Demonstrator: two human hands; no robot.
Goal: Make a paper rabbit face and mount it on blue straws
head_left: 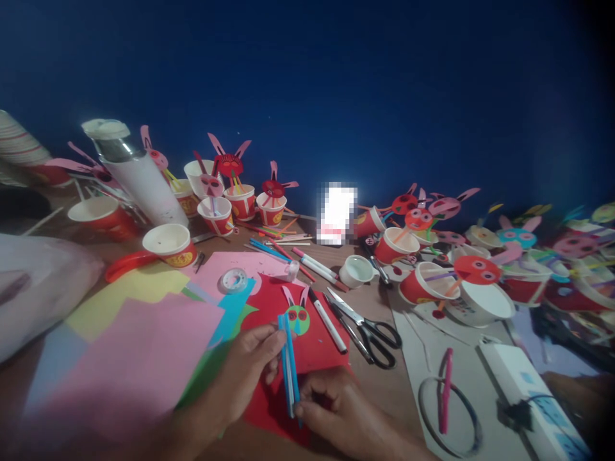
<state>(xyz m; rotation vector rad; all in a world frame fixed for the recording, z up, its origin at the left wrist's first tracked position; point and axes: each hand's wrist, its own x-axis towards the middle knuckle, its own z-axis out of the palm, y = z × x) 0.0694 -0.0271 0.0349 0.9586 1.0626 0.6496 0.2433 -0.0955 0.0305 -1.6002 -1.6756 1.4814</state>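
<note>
My left hand (247, 368) pinches the upper part of two blue straws (289, 365) held side by side over a red paper sheet (317, 346). My right hand (331, 406) grips the same straws at their lower end. A green paper bunny face (297, 318) with pink ears lies on the red sheet just above the straws. A white marker (328, 322) and black-handled scissors (368, 326) lie to the right of it.
Coloured paper sheets (144, 339) spread at the left, with a tape roll (233, 280) on them. Many red paper cups with bunny faces (427, 282) crowd the back and right. A white tube (139, 176), loose straws (288, 253) and a pink straw (446, 390) on grey card lie around.
</note>
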